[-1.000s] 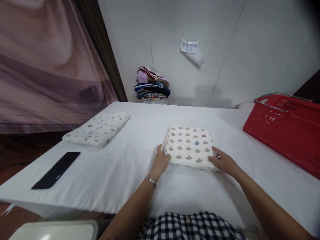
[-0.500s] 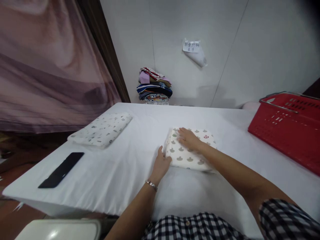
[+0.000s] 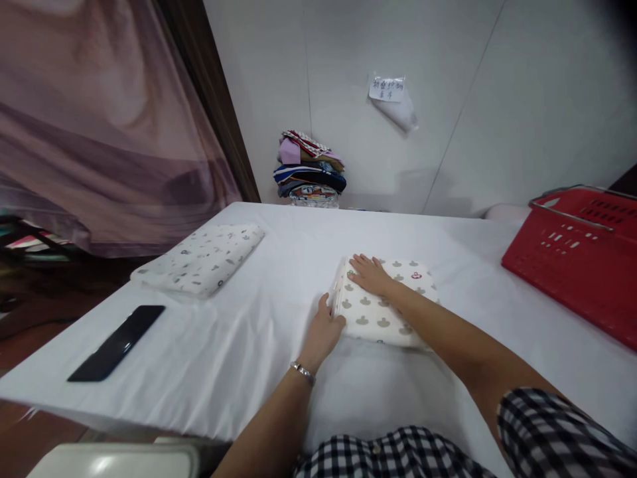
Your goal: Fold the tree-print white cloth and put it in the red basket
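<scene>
A folded cream cloth with a mushroom print (image 3: pixel 385 312) lies on the white table (image 3: pixel 259 332) in front of me. My right hand (image 3: pixel 368 274) rests flat on its far left part, fingers stretched out. Against the cloth's near left edge sits my left hand (image 3: pixel 323 330), fingers curled at the fold, a bracelet on the wrist. Whether it grips the fold I cannot make out.
A second folded printed cloth (image 3: pixel 202 257) lies at the table's left. A black phone (image 3: pixel 117 342) is near the left front edge. A red basket (image 3: pixel 577 249) stands at the right. A pile of folded clothes (image 3: pixel 309 169) sits by the back wall.
My right hand left the cloth's near right corner and crossed over to lie on its far left part. The left hand stayed at the left edge.
</scene>
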Motion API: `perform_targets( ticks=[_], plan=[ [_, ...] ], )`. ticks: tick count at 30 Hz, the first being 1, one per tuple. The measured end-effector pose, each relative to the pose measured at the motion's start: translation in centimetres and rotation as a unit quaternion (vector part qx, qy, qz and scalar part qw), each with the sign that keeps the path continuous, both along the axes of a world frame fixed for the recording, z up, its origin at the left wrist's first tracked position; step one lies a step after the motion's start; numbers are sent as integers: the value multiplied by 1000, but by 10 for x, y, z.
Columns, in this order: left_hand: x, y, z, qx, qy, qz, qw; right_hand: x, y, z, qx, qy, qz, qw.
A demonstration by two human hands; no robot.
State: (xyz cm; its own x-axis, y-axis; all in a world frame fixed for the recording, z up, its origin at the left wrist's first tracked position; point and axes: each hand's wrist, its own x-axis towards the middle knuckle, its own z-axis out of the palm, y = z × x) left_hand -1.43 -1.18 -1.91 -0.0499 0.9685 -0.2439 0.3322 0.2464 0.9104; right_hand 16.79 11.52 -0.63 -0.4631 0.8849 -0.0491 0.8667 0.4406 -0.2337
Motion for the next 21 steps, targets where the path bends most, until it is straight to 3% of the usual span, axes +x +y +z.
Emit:
perform_targets(
  ticks=[10,15,18,21],
  plan=[
    [-1,6,-10,6,18,-9,1000,22,-34,17,-24,-6,-55,998],
    [-3,8,-13,9,-3,-4,1000,87,-59,7,33,61,-197,978],
    [-4,11,-14,-5,-44,6,999,131,-80,-8,10,209,-328,921],
    [0,13,-13,-15,-87,30,996,150,-101,-18,-74,396,-413,817]
  ],
)
